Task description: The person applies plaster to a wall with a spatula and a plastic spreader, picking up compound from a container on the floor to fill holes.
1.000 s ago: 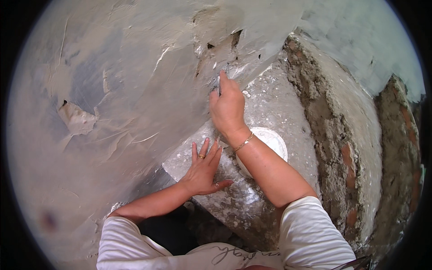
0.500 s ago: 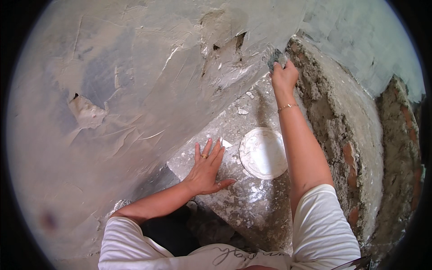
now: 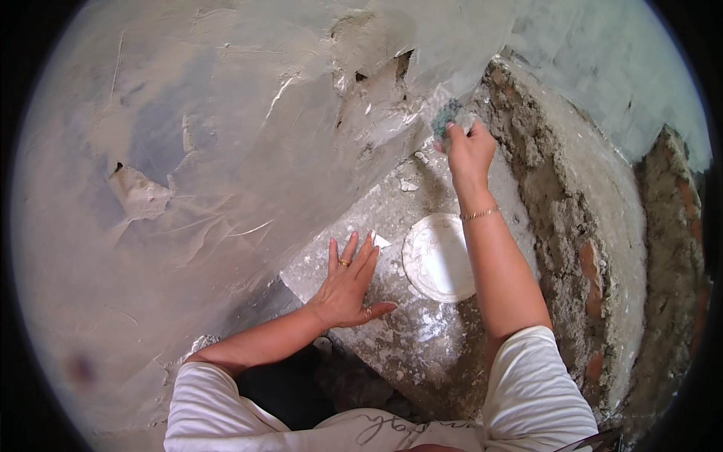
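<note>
"What's in your right hand (image 3: pixel 471 154)?"

"I've got its fingers clamped on a flat greenish-grey tool (image 3: pixel 446 113), blurred at the far end."

"Where is that?"

"By the patchy grey wall (image 3: pixel 248 151), near where it meets the concrete step (image 3: pixel 452 361). Whether it touches the wall, I can't tell."

"And your left hand (image 3: pixel 343 290)?"

"I've laid it on the step, fingers spread apart, a white scrap (image 3: pixel 382 241) near their tips. A white round disc (image 3: pixel 438 260) sits to its right, partly hidden by my forearm."
</note>
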`<state>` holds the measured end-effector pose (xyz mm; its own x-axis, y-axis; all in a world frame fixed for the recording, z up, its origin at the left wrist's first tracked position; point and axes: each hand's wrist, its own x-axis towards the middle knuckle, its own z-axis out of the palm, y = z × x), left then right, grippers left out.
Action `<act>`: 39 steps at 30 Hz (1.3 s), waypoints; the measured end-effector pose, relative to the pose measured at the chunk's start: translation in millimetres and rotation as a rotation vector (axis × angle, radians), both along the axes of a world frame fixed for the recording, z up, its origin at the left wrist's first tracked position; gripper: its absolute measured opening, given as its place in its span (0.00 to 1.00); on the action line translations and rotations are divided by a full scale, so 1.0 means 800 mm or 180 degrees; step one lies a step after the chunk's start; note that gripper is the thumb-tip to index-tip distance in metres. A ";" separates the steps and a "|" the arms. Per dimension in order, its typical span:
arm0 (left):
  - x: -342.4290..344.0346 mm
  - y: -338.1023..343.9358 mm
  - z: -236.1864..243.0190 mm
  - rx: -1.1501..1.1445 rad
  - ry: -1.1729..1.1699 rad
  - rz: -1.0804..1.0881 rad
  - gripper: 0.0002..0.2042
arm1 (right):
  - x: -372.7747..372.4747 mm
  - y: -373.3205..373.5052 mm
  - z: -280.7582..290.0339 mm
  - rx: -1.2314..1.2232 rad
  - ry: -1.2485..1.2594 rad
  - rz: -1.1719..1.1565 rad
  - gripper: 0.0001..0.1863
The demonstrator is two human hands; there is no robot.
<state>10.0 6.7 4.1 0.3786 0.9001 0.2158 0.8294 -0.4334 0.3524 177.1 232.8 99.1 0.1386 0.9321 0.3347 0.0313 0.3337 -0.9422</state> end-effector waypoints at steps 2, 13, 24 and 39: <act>0.000 0.002 0.001 0.0011 0.0061 -0.0018 0.51 | -0.004 0.013 0.002 0.0192 -0.0139 -0.0345 0.14; 0.004 0.005 0.003 -0.0157 0.0042 -0.0021 0.51 | -0.085 -0.125 -0.035 0.1681 -0.1707 -0.0036 0.25; 0.000 0.001 -0.001 -0.0007 -0.0003 -0.0020 0.51 | 0.012 0.009 -0.008 0.0440 -0.0930 -0.0674 0.16; 0.002 0.001 -0.001 0.0022 0.0013 -0.0060 0.51 | 0.002 -0.028 -0.040 0.0129 -0.0483 -0.0163 0.17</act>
